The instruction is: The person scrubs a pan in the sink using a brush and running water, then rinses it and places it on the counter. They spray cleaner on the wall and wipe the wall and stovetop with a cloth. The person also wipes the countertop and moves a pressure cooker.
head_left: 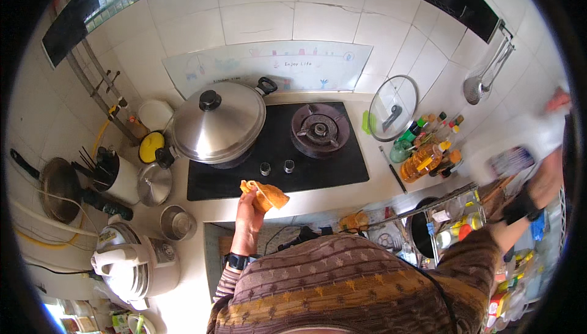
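Note:
My left hand (pixel 246 210) is closed around a folded orange cloth (pixel 270 197), just in front of the stove's near edge. My right arm stretches far out to the right, and my right hand (pixel 557 100) shows there only as a blur. Beside it is a whitish, smeared object with a dark label (pixel 512 163); its kind is unclear, and so is whether the hand grips it. On the left burner stands a large steel wok (pixel 169 157) under a domed steel lid (pixel 223 123) with a black knob.
The right burner (pixel 319 129) is bare. A glass lid (pixel 394 108) leans on the tiles by several sauce bottles and an oil bottle (pixel 422 163). Ladles (pixel 480 86) hang right. A rice cooker (pixel 137 260), steel cup (pixel 177 222) and small pot lid (pixel 154 184) stand left.

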The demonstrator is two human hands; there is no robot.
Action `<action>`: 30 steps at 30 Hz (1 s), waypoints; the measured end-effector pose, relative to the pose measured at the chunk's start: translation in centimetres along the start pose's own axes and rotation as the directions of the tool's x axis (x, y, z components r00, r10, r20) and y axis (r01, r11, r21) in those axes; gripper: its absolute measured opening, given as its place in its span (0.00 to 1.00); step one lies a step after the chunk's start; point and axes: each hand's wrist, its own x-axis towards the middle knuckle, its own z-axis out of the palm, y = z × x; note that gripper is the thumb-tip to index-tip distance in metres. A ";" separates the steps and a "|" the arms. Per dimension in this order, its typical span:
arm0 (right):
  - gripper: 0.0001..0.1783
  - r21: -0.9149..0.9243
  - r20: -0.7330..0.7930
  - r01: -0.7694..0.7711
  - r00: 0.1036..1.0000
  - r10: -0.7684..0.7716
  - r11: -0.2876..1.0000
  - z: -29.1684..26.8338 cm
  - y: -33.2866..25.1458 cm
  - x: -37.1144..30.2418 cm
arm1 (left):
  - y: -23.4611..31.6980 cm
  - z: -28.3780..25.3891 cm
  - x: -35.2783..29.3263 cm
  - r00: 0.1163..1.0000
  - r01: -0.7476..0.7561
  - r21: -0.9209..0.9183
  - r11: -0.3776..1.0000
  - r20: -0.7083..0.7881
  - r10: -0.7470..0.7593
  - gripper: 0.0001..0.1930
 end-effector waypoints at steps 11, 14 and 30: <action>0.17 0.125 0.273 -0.724 0.683 0.678 0.678 13.8 26.5 -11.9 | -0.5 -0.2 0.7 0.998 0.056 0.017 0.998 0.025 -0.056 0.11; 0.13 0.070 0.235 -0.692 0.711 0.663 0.718 15.2 29.4 -8.0 | 0.0 -1.6 -0.3 0.992 0.008 0.018 1.000 -0.122 -0.006 0.11; 0.06 -0.207 -0.188 0.155 0.963 -0.195 0.966 15.2 44.0 19.7 | -3.0 -6.6 -2.1 0.934 -0.072 -0.055 0.996 -0.355 0.048 0.12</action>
